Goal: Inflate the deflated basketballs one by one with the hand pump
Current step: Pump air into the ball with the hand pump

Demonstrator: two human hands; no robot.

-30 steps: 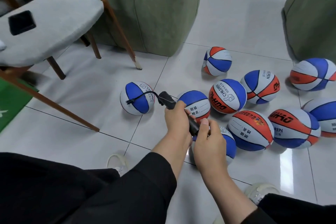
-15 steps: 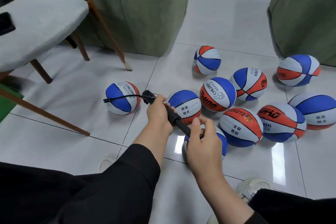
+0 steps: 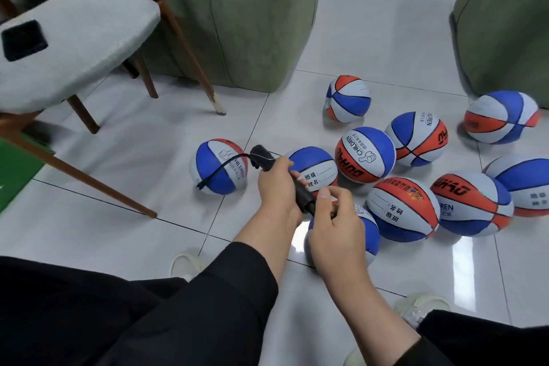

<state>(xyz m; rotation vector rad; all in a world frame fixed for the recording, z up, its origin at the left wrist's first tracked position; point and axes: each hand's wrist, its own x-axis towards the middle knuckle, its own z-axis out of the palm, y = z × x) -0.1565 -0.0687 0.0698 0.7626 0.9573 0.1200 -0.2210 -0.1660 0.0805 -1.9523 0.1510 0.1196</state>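
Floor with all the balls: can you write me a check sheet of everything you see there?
Surface: white tiled floor, glossy.
Job's things: nine balls in view; one ball apart at left, eight clustered at right, one partly hidden under the right hand. Black pump held in the air.
Clutter: dark flat object on the grey chair.
Hands: left hand grips the pump body; right hand pinches its rear end.
Cables: pump hose hangs in front of the left ball; cannot tell if plugged in.
Surroundings: green sofa, second green seat, green mat.
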